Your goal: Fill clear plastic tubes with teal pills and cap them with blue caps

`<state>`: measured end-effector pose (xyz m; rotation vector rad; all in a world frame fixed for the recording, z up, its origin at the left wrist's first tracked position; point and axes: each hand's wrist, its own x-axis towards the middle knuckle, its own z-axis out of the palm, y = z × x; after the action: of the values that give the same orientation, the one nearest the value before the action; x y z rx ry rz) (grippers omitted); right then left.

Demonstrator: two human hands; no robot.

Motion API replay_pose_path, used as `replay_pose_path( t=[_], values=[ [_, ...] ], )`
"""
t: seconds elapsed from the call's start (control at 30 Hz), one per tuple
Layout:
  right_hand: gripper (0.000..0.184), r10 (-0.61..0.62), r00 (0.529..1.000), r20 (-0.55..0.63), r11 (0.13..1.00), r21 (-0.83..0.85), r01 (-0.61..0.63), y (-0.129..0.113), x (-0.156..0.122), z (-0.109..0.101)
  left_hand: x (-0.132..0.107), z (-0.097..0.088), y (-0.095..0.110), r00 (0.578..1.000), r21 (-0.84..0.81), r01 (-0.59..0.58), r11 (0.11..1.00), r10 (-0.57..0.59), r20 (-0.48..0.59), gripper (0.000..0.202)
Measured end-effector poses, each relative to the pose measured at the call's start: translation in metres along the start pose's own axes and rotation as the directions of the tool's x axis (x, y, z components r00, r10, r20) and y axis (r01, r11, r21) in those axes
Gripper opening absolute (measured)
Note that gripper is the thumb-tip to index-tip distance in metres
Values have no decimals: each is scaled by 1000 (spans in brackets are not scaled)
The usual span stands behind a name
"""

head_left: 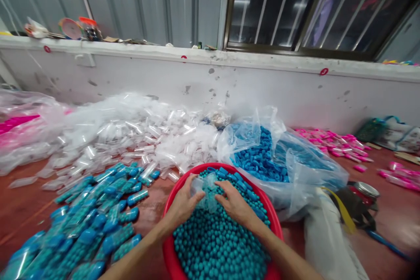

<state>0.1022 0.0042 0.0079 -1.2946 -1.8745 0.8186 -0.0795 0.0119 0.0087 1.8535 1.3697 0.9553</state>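
Clear plastic tubes are bunched between the person's two hands, just above the beads in a red basin. Left hand: grip is closed on the near-left side of the bunch, fingers curled round the clear plastic. Right hand: fingers and thumb meet the right edge of the bunch; from where I stand I can't tell if that grip is clamped or only touching. Tube count: can't tell, too blurred. Basin carries a deep load of teal beads, with blue caps lying on top along the back and right side. Left of the basin: pile of capped tubes with teal beads inside, lying on the red-brown work surface. Behind that, big heap of clear empties running back to the wall. Just behind the basin, to the right: open plastic bag with loose blue pieces. Further right: pink pieces by the wall, and a jar with a metal lid. Barred window above the ledge.
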Motion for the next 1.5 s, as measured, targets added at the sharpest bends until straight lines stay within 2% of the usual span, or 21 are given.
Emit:
replay_pose_path(
  t=[0.1, 0.17, 0.27, 0.37, 0.47, 0.6, 0.7, 0.77, 0.87, 0.9, 0.97, 1.03, 1.1, 1.13, 1.17, 1.23, 1.3, 1.33, 1.4, 1.43, 1.5],
  values=[
    [30, 89, 996, 30, 973, 211, -94, -10, -6, -7, -9, 0, 10, 978, -393, 151, 907, -79, 193, 51],
    [33, 132, 985, 113, 924, 345, -163, -19, -12, -5, -15, 4, 15, 951, -496, 230, 837, -85, 298, 47],
    [22, 115, 990, 84, 910, 390, -139, -29, -20, 1, -23, 11, 19, 942, -541, 233, 808, -51, 331, 28],
    [17, 130, 986, 106, 894, 417, -163, -30, -26, 2, -29, 14, 21, 952, -503, 186, 844, -29, 304, 18],
    [18, 138, 964, 229, 869, 439, -229, -23, -28, -1, -34, 17, 23, 953, -378, 155, 913, -37, 300, 31],
    [32, 174, 961, 215, 827, 497, -261, -16, -27, 1, -41, 23, 28, 954, -82, 123, 989, -96, 283, 62],
    [36, 189, 958, 217, 817, 507, -276, -15, -26, 5, -46, 23, 31, 974, 133, 6, 991, -36, 222, 53],
    [32, 177, 957, 227, 809, 521, -274, -13, -26, 4, -47, 19, 29, 968, 135, -34, 990, -1, 251, 51],
    [31, 256, 952, 168, 749, 588, -306, -10, -28, -4, -44, 7, 21, 923, 31, 14, 999, -25, 384, 60],
    [31, 294, 946, 136, 728, 609, -314, -8, -28, -8, -42, 3, 18, 918, 28, 31, 999, -40, 394, 62],
    [32, 342, 935, 96, 705, 632, -323, -7, -30, -17, -35, -4, 15, 946, 91, 18, 996, -46, 322, 61],
    [32, 357, 927, 113, 678, 652, -340, -9, -34, -22, -27, -8, 17, 987, 213, -21, 977, -14, 158, 58],
    [32, 379, 916, 133, 608, 710, -355, -13, -38, -20, -21, -7, 24, 999, 308, -14, 951, 22, -23, 55],
    [33, 392, 910, 136, 557, 752, -352, -16, -41, -16, -20, -4, 29, 996, 318, 0, 948, 27, -80, 54],
    [34, 402, 904, 142, 502, 792, -347, -20, -43, -11, -20, 1, 33, 996, 290, 12, 957, 13, -86, 52],
    [38, 407, 897, 173, 411, 842, -350, -27, -48, 3, -25, 13, 40, 999, 121, 35, 992, -39, 31, 46],
    [39, 383, 896, 227, 375, 848, -375, -34, -53, 16, -33, 25, 42, 988, -119, 79, 990, -61, 143, 37],
    [38, 365, 897, 250, 389, 834, -391, -36, -55, 20, -37, 30, 43, 986, -223, 99, 970, -66, 153, 32],
    [35, 326, 900, 289, 489, 764, -422, -36, -57, 20, -42, 32, 42, 987, -339, 131, 932, -89, 135, 25],
    [33, 313, 902, 298, 566, 703, -429, -34, -58, 15, -44, 30, 41, 981, -334, 152, 930, -101, 163, 22],
    [27, 309, 918, 249, 742, 542, -396, -24, -59, -2, -45, 22, 39, 957, -203, 179, 963, -121, 265, 17]
  ],
)
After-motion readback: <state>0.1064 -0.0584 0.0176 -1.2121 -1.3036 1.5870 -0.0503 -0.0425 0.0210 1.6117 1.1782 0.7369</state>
